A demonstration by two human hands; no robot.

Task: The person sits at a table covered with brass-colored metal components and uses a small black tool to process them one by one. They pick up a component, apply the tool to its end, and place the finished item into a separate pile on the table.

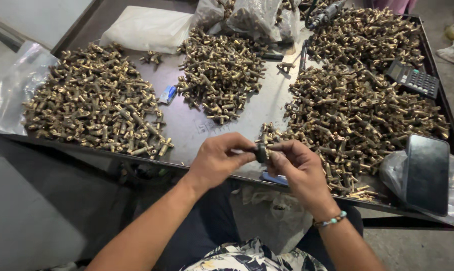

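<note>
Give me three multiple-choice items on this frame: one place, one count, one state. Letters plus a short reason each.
1. Where does the calculator lie?
A. at the table's far right, beside a heap of brass fittings
B. on the person's lap
C. on the white bag at the far left

2. How many separate large heaps of brass fittings lie on the table?
A. one
B. four
C. nine

3. What are the two hands doing?
A. resting flat on the table
B. both pinching one small dark part between them
C. holding the phone

Answers:
1 A: it sits near the right rim by the right-hand heaps.
2 B: left heap, middle heap, and two on the right.
3 B: the left hand and right hand meet at the small dark part, fingers closed on it; the phone stands untouched.
</note>
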